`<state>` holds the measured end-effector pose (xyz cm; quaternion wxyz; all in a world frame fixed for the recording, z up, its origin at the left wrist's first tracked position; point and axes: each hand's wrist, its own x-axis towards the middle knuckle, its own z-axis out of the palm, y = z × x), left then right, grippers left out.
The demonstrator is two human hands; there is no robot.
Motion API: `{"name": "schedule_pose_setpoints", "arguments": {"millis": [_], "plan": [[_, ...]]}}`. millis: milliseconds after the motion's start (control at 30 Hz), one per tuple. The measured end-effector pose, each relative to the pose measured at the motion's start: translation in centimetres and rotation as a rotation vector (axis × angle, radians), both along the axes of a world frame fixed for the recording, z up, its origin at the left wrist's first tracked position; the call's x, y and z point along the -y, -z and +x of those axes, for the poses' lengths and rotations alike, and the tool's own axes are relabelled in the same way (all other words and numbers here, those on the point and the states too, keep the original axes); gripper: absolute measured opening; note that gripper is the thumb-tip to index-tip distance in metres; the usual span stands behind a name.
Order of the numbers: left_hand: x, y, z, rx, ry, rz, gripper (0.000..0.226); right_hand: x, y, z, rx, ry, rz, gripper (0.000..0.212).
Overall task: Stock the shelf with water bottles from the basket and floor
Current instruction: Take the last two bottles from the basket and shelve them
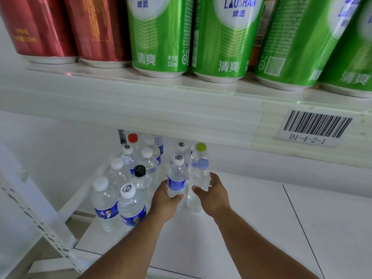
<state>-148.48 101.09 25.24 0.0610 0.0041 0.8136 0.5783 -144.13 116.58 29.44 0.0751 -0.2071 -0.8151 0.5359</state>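
Head view looks down past an upper shelf (141, 109) toward a lower shelf (251, 218) in the bottom half of the frame. Left hand (164, 200) is wrapped around a blue-labelled bottle (176, 179) with a scribbled white cap, upright at centre frame. Right hand (213, 194) is closed around a clear bottle (198, 184) with a pale blue cap, just beside the first. More water bottles (128, 178) stand clustered on the lower shelf to the left and behind. Red cans (66, 27) and green cans (221, 37) line the upper shelf; a barcode label (314, 126) reads D1-4-2-1 at right.
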Motion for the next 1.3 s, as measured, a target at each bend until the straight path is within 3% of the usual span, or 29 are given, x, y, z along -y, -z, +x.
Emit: {"name": "schedule_pose_setpoints", "arguments": {"millis": [533, 700, 967, 1300], "plan": [[0.3, -1.7, 4.4, 0.088, 0.066, -0.139, 0.086, 1.1, -0.9, 4.3, 0.155, -0.002, 0.078, 0.075], [2.5, -2.8, 8.8, 0.058, 0.318, -0.249, 0.077, 3.8, -1.7, 9.5, 0.211, 0.034, 0.202, 0.072], [4.8, -6.9, 14.7, -0.22, 0.718, -0.788, 0.074, 5.3, -3.2, 21.1, 0.382, 0.015, 0.678, 0.076], [0.2, -7.6, 25.9, -0.366, 0.964, -0.833, 0.065, 3.5, -3.3, 35.9, 0.492, 0.197, 0.702, 0.076]]}}
